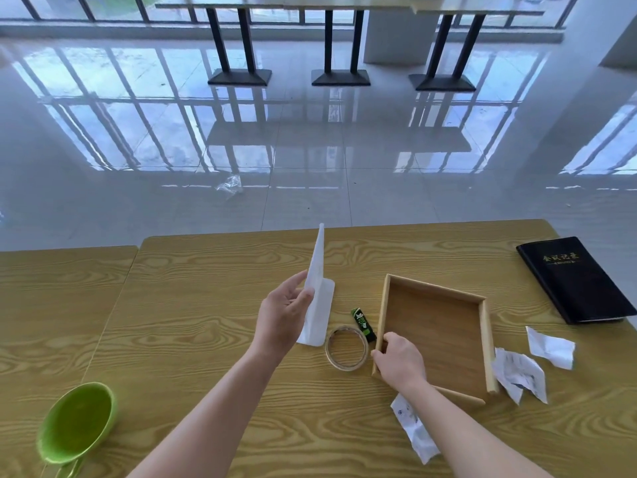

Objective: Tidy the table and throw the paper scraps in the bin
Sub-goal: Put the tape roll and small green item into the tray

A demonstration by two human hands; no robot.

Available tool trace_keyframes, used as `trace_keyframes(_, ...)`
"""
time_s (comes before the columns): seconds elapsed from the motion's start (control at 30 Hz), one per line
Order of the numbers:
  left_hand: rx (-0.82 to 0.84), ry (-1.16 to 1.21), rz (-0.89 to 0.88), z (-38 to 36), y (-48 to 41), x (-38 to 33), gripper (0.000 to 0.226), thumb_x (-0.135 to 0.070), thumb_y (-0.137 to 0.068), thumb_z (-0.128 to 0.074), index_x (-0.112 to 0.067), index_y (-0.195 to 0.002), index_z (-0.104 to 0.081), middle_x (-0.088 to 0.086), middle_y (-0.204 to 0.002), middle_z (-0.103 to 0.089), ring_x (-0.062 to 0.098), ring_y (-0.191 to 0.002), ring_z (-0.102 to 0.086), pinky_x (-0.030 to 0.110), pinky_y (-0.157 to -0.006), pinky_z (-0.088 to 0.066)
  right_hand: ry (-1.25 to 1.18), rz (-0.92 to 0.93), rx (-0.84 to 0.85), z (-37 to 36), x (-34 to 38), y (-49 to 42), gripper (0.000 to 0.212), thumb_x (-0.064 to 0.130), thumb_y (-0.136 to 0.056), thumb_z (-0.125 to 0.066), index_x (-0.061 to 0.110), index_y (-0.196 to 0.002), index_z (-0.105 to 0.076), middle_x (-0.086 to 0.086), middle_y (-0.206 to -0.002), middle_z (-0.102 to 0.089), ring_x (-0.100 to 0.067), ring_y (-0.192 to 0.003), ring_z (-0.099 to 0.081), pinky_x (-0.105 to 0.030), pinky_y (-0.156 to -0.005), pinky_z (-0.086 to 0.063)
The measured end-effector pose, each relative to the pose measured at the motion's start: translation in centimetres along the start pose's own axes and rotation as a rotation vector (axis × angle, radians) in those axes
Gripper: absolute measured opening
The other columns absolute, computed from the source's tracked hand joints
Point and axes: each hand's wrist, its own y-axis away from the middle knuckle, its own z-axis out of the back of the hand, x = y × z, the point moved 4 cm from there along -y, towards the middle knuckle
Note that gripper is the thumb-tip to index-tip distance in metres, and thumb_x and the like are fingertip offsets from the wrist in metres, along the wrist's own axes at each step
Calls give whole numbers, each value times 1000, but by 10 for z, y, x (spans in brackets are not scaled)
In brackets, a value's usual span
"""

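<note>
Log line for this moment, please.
left hand: holds white sheet upright | right hand: grips wooden tray corner | paper scraps: on table | tray: empty

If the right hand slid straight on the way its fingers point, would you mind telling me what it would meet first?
The right hand grips the near-left corner of the shallow wooden tray. Its fingers point up-left, so probably the clear tape roll first; the green glue stick lies just beyond.

Head view: worn high, facing forward and down, close over the tabletop (213, 339).
Beyond the fingers (391, 338): shiny floor (310, 150), far windows (103, 5).
</note>
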Motion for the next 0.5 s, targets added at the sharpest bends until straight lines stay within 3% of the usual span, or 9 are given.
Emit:
trace_keyframes(0.07, -1, -11, -17, 2, 2, 1, 34, -35, -93, -57, -43, -126, -63, -14, -83, -72, 8, -84, -66, 47, -90, -55, -3, 18, 11, -4, 5, 1, 14, 28, -91, -62, 18, -82, -57, 3, -82, -62, -15, -76, -59, -32, -65, -49)
trace_keyframes(0.2, -1, 7, -28, 9, 7, 2, 32, -26, -96, -55, -42, -121, -67, -21, -106, -73, -1, -104, -65, 39, -97, -53, -3, 35, 8, -15, 19, 3, 15, 23, -89, -61, 19, -77, -54, 4, -80, -59, -14, -73, -57, -28, -59, -40)
trace_keyframes(0.5, -67, -49, -75, 32, 17, 0, 32, -36, -92, -48, -57, -105, -68, -21, -101, -74, 7, -98, -67, 46, -91, -54, -17, 73, 31, -34, 48, 4, 15, 17, -86, -59, 20, -73, -53, 3, -77, -57, -15, -68, -57, -30, -58, -45)
